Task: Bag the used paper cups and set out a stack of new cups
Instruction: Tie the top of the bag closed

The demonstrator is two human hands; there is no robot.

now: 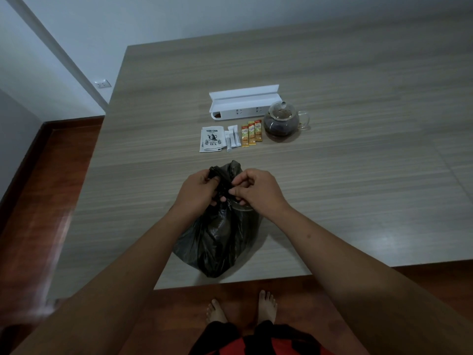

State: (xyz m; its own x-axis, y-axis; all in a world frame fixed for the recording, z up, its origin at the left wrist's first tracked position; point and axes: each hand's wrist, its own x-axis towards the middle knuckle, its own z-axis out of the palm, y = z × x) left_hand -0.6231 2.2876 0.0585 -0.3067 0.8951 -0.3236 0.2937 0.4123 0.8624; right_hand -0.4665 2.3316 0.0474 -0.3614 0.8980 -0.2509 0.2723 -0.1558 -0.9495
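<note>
While both hands work at its gathered neck, a black plastic bag (pixel 217 239) sits at the near edge of a wood-grain table (pixel 358 175), its bulging base almost over the lip. The left hand (pixel 198 192) is closed around a twisted ear of the film, and the right hand (pixel 258 192) pinches the other strand between thumb and fingertips, as if tying a knot. No cups can be seen; any used ones are hidden inside. The bag looks thin, soft and slippery, likely light and easily crushed, so the knotted neck is the sensible place to lift it. Toward the middle of the table lie tea sachets (pixel 212 139), white sticks (pixel 231 138), orange sachets (pixel 252 133), a white holder (pixel 243 103) and a fragile glass teapot (pixel 282 119).
</note>
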